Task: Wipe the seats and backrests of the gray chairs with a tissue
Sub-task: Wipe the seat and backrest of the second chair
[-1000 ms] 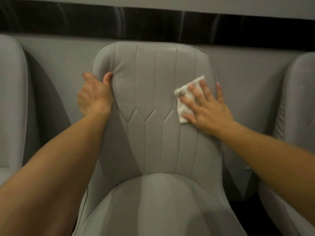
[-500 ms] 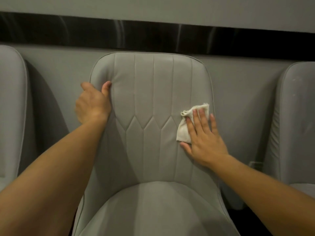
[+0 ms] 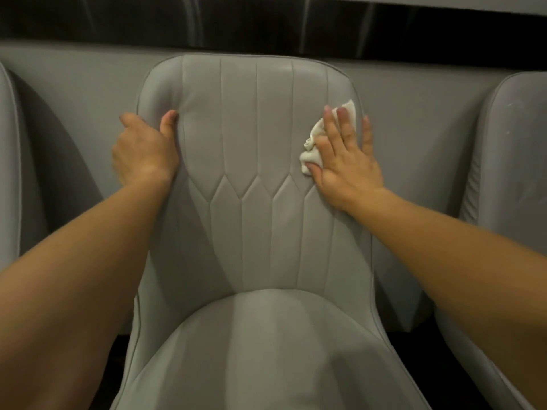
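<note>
Step in hand, by judgement: wiping backrest (image 3: 254, 161) of middle gray chair (image 3: 251, 291), upper right panel. To do well: keep palm flat, press tissue (image 3: 310, 143) evenly, run long overlapping strokes along the vertical stitch lines, then across the zigzag seam below; refold tissue once bunched (already crumpled at its lower edge). Brace from other side so backrest does not rock.

Right hand (image 3: 343, 161) at about 2 o'clock of backrest, near its right edge. Open, fingers (image 3: 331, 128) spread and pointing up, palm pinning white tissue against upholstery; no pinch, only pressure. Tissue shows at left of hand and above fingertips, rest hidden under palm. Forearm enters from 4 o'clock, wrist roughly straight.

Left hand (image 3: 145, 149) at about 10 o'clock, closed around backrest's left edge, thumb (image 3: 168, 122) on front face, other fingers wrapped behind and mostly out of sight. Forearm enters from 8 o'clock.

Seat (image 3: 266, 350) at 6 o'clock, bare. Neighbouring gray chairs at 9 o'clock (image 3: 9, 173) and 3 o'clock (image 3: 509, 173), partly in view. Gray wall (image 3: 414, 113) just behind, dark band (image 3: 266, 22) at 12 o'clock.
</note>
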`<state>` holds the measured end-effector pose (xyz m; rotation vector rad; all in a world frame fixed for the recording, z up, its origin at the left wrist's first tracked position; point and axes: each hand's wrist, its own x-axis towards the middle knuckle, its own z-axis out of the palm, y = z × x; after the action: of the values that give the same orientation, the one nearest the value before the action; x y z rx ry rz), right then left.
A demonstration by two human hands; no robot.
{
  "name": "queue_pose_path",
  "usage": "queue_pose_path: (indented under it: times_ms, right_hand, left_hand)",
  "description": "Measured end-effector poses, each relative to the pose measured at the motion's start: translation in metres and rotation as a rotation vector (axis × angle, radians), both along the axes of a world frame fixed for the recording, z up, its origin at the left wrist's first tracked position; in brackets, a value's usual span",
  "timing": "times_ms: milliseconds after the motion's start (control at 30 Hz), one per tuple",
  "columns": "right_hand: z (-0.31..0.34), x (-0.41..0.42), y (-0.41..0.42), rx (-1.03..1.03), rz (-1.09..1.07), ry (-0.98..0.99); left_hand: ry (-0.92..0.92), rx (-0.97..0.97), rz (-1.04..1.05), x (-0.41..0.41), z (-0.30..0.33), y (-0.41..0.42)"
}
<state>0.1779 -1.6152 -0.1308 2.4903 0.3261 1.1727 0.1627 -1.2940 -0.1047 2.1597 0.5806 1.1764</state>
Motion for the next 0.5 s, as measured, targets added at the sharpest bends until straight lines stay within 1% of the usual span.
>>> queue_pose_path:
  times_ms: [100,200,267,367,433,500]
  right_hand:
    - [-0.041,-0.007,-0.009,0.063,0.071,-0.041]
    - [-0.081,-0.026,-0.017,0.064,0.102,-0.012]
    - [-0.122,-0.049,-0.023,0.003,0.122,0.072]
    - [-0.185,-0.083,-0.040,-0.174,0.158,0.217]
    - [-0.200,-0.085,-0.050,-0.261,0.161,0.221]
    - [-0.193,-0.076,-0.048,-0.311,0.187,0.194]
  left_hand:
    - [-0.003,0.005,-0.001,-0.001,0.000,-0.001]
    - [-0.004,0.004,-0.004,-0.001,0.001,-0.002]
    - [0.000,-0.004,-0.014,-0.002,0.001,-0.001]
    - [0.000,-0.004,-0.028,-0.005,0.001,-0.002]
    - [0.000,-0.004,-0.032,-0.005,0.001,-0.002]
    - [0.012,-0.008,-0.028,-0.005,0.001,-0.001]
